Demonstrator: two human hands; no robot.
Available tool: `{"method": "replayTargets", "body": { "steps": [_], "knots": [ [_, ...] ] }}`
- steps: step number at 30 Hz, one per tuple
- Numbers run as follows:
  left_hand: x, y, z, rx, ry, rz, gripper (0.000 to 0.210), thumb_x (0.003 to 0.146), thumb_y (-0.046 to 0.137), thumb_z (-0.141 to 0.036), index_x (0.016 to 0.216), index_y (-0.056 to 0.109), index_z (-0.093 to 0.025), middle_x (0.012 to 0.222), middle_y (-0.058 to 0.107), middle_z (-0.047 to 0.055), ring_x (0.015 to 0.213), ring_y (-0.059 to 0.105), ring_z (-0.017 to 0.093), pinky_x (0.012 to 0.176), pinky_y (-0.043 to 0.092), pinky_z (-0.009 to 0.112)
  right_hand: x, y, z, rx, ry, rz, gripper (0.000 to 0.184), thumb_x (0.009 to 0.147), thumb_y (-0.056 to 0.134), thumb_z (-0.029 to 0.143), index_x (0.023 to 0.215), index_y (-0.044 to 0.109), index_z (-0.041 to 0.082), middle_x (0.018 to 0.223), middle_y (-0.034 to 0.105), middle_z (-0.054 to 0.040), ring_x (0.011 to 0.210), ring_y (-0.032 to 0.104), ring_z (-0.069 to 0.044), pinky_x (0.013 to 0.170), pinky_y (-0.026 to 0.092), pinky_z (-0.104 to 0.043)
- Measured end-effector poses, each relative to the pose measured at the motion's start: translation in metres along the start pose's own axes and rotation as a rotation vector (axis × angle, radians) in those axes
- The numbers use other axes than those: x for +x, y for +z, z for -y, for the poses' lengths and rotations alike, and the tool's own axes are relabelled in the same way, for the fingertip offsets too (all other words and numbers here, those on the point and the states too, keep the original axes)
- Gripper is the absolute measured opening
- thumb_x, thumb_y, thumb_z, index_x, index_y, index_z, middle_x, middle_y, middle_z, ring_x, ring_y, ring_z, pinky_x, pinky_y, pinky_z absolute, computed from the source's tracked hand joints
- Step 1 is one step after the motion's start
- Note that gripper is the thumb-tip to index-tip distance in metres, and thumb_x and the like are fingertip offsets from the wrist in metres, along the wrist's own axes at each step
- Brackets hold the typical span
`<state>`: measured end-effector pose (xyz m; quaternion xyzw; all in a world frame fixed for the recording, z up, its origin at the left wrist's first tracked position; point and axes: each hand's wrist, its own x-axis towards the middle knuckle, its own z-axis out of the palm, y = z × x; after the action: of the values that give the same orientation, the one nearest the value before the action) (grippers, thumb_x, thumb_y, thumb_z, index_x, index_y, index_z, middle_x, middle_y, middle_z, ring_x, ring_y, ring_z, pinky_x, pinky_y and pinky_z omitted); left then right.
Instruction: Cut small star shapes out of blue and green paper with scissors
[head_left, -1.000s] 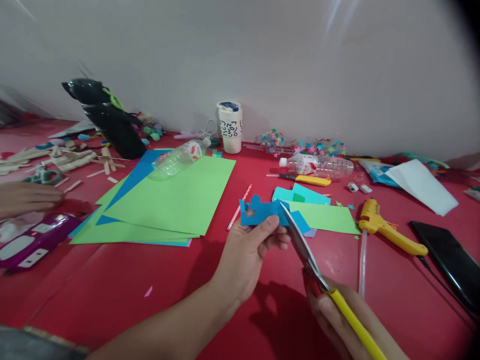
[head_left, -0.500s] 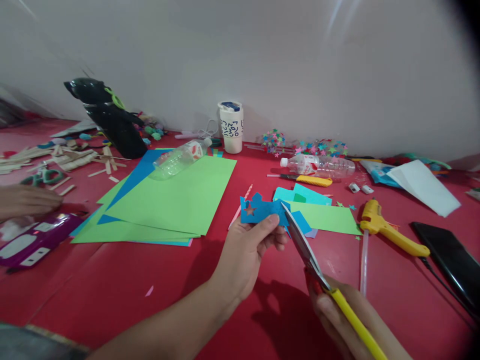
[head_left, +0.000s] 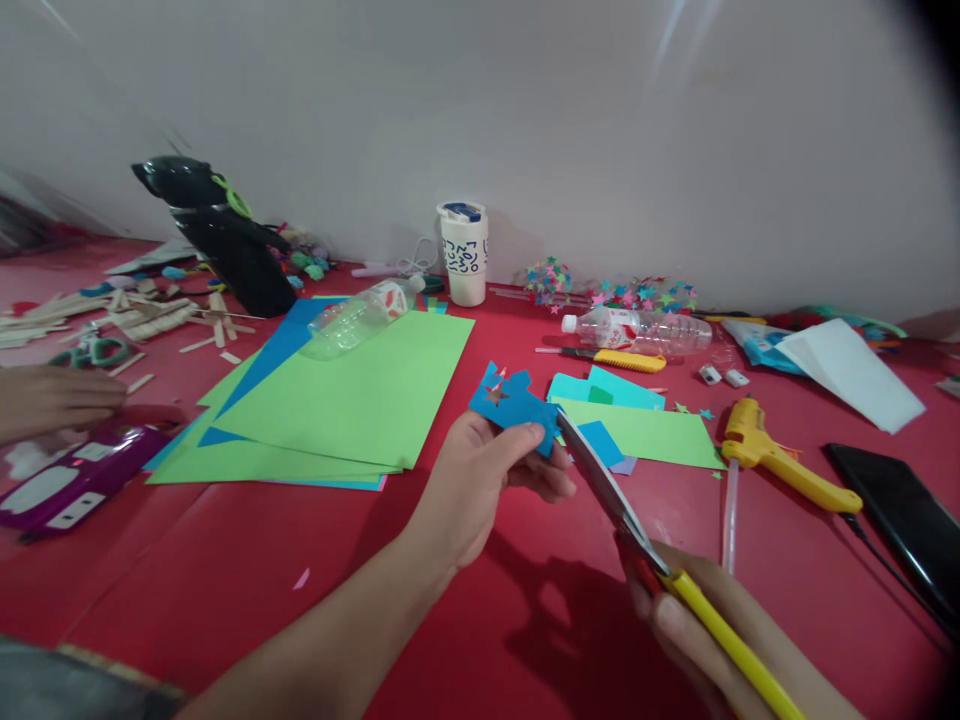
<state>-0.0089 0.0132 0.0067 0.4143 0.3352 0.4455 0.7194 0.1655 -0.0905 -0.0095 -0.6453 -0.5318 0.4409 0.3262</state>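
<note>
Between the thumb and fingers of my left hand (head_left: 495,475) is a piece of blue paper (head_left: 517,400). A star-shaped hole shows near its left end, and its edges are notched. My right hand (head_left: 690,610) is closed around scissors (head_left: 611,495) with yellow and red handles. The scissor tips touch the paper's right edge, close to my left thumb; the blades look nearly closed. Beyond my hands lie a light green paper strip (head_left: 645,432), turquoise paper (head_left: 626,388) and another blue scrap (head_left: 600,442) on the red table (head_left: 315,640).
Green sheets (head_left: 352,400) with a plastic bottle (head_left: 360,320) lie left. A yellow glue gun (head_left: 787,465) and black phone (head_left: 896,520) are at right. A utility knife (head_left: 626,361), second bottle (head_left: 637,330) and cup (head_left: 465,255) stand farther back. Another person's hand (head_left: 60,400) is far left.
My left hand has shifted slightly left and tilted the blue paper, its left end now higher. The scissors have moved a little, with their tips still at the paper's right edge.
</note>
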Motion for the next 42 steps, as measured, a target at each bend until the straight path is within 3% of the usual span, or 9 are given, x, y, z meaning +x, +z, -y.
{"method": "replayTargets", "body": {
  "steps": [3, 7, 11, 20, 30, 36, 42],
  "knots": [
    [0.001, -0.001, -0.002, 0.026, 0.027, -0.021, 0.004, 0.076, 0.057, -0.021, 0.077, 0.057, -0.017, 0.061, 0.059, -0.002, 0.047, 0.053, 0.007, 0.048, 0.041, 0.019, 0.000, -0.003, 0.002, -0.008, -0.006, 0.017, 0.052, 0.067, 0.051, 0.070, 0.059, 0.056, 0.019, 0.052, 0.054, 0.0013, 0.047, 0.049, -0.013, 0.049, 0.046, -0.022],
    [0.003, -0.003, -0.001, 0.092, 0.015, -0.049, 0.010, 0.075, 0.061, -0.025, 0.075, 0.060, -0.015, 0.060, 0.054, -0.003, 0.048, 0.043, 0.003, 0.049, 0.035, 0.015, 0.001, -0.003, 0.001, -0.013, -0.006, 0.004, 0.051, 0.070, 0.050, 0.069, 0.061, 0.057, 0.019, 0.051, 0.053, 0.0014, 0.044, 0.047, -0.013, 0.042, 0.042, -0.020],
    [0.003, -0.005, 0.001, 0.128, 0.025, -0.048, 0.013, 0.076, 0.060, -0.028, 0.075, 0.059, -0.015, 0.059, 0.049, -0.004, 0.050, 0.038, 0.003, 0.050, 0.032, 0.015, 0.001, -0.003, 0.001, -0.031, -0.013, 0.002, 0.053, 0.069, 0.049, 0.070, 0.060, 0.057, 0.019, 0.050, 0.053, 0.0012, 0.045, 0.049, -0.013, 0.044, 0.045, -0.021],
    [0.004, -0.006, -0.005, 0.375, 0.149, 0.001, 0.014, 0.082, 0.052, -0.027, 0.071, 0.053, -0.017, 0.065, 0.050, -0.004, 0.058, 0.046, 0.006, 0.058, 0.038, 0.019, -0.001, -0.004, -0.004, -0.077, -0.066, 0.042, 0.055, 0.071, 0.044, 0.072, 0.063, 0.057, 0.019, 0.054, 0.054, -0.0002, 0.048, 0.050, -0.014, 0.050, 0.049, -0.022],
    [0.006, -0.014, -0.009, 0.485, 0.191, 0.099, 0.017, 0.084, 0.050, -0.031, 0.075, 0.052, -0.017, 0.068, 0.047, -0.004, 0.059, 0.045, 0.006, 0.058, 0.039, 0.019, -0.001, -0.007, -0.007, -0.010, -0.058, 0.139, 0.053, 0.072, 0.044, 0.071, 0.060, 0.048, 0.019, 0.055, 0.044, 0.0027, 0.048, 0.040, -0.012, 0.045, 0.037, -0.021],
    [0.006, -0.013, -0.009, 0.478, 0.195, 0.097, 0.018, 0.083, 0.050, -0.028, 0.070, 0.048, -0.017, 0.065, 0.044, -0.005, 0.058, 0.044, 0.006, 0.057, 0.037, 0.018, -0.005, -0.007, -0.008, 0.019, 0.018, 0.178, 0.052, 0.075, 0.039, 0.072, 0.067, 0.042, 0.021, 0.054, 0.043, 0.0044, 0.041, 0.031, -0.008, 0.036, 0.028, -0.019],
    [0.006, -0.015, -0.009, 0.551, 0.198, 0.077, 0.018, 0.084, 0.050, -0.028, 0.069, 0.047, -0.017, 0.062, 0.043, -0.006, 0.057, 0.043, 0.006, 0.057, 0.035, 0.018, -0.001, -0.007, -0.003, 0.017, 0.019, 0.150, 0.054, 0.070, 0.043, 0.073, 0.058, 0.043, 0.021, 0.051, 0.043, 0.0037, 0.046, 0.039, -0.011, 0.040, 0.033, -0.020]
  ]
}}
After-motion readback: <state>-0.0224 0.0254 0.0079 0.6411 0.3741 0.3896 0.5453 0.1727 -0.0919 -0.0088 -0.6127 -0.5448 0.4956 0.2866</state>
